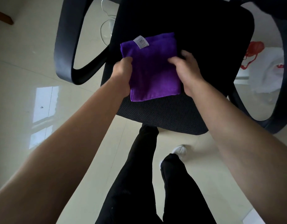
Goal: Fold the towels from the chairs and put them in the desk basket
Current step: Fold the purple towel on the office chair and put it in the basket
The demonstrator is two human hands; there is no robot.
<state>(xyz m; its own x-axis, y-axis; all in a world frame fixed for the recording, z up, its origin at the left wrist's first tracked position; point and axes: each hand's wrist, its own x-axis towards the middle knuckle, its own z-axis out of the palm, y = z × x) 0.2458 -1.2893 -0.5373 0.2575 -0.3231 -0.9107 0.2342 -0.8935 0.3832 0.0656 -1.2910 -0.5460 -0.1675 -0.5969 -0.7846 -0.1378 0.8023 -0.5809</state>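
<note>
A purple towel (153,71), folded into a rectangle with a white label on its far edge, lies on the black mesh seat of an office chair (162,113). My left hand (122,72) grips the towel's left edge, fingers curled around it. On the opposite side, my right hand (185,67) holds the right edge, thumb on top and fingers tucked at the side. The desk basket is out of view.
The chair's black armrests (65,50) curve up on both sides. A white plastic bag with red print (262,65) lies on the glossy tile floor at the right. White cables (105,28) trail behind the chair. My legs in black trousers stand before the seat.
</note>
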